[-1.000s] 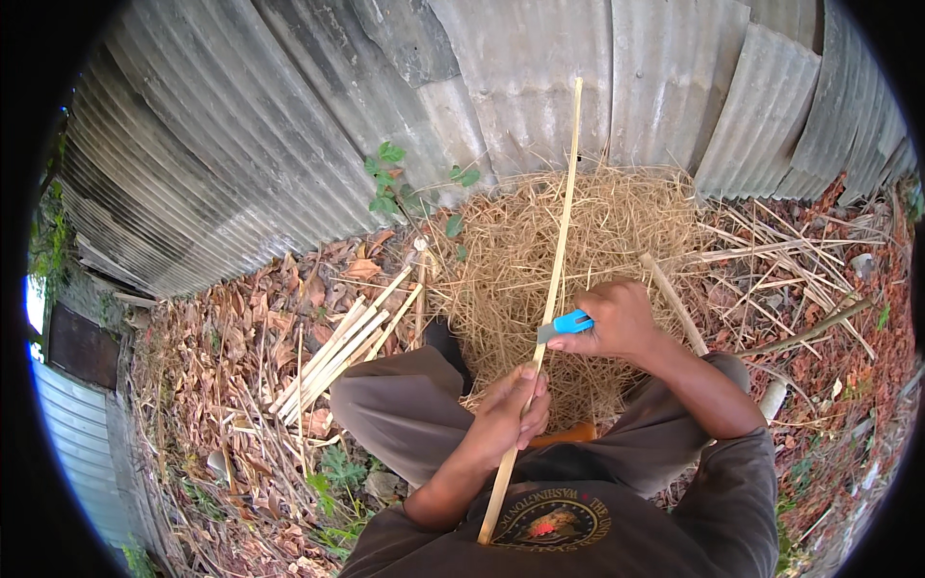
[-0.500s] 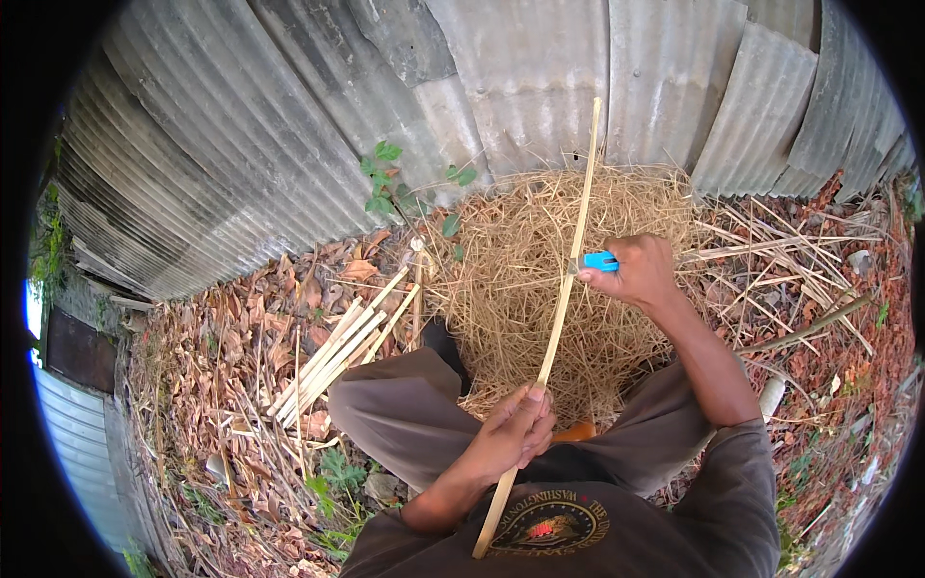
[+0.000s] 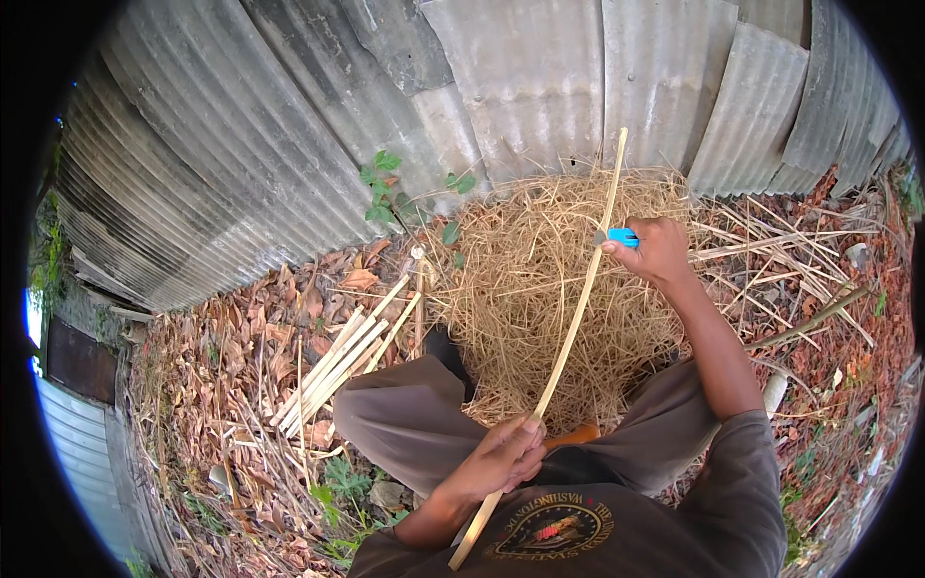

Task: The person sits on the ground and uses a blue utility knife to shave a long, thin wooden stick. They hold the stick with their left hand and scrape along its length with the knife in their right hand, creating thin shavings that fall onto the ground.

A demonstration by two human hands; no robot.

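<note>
A long pale wooden strip (image 3: 575, 320) runs from my lap up toward the metal wall, slightly bowed. My left hand (image 3: 499, 459) is closed around its lower part, just above my knees. My right hand (image 3: 655, 250) is stretched out along the strip's upper part and grips a blue-handled knife (image 3: 621, 236) whose end meets the strip. Below the strip lies a heap of straw-like shavings (image 3: 540, 279).
A bundle of several finished pale strips (image 3: 339, 362) lies on dry leaves to my left. A corrugated metal wall (image 3: 540, 87) stands close ahead. More loose sticks (image 3: 790, 250) lie to the right. An orange object (image 3: 576, 435) shows between my knees.
My right hand has slid the blue knife up along the strip, away from my body, from near my left hand to arm's length. The left hand has stayed put.
</note>
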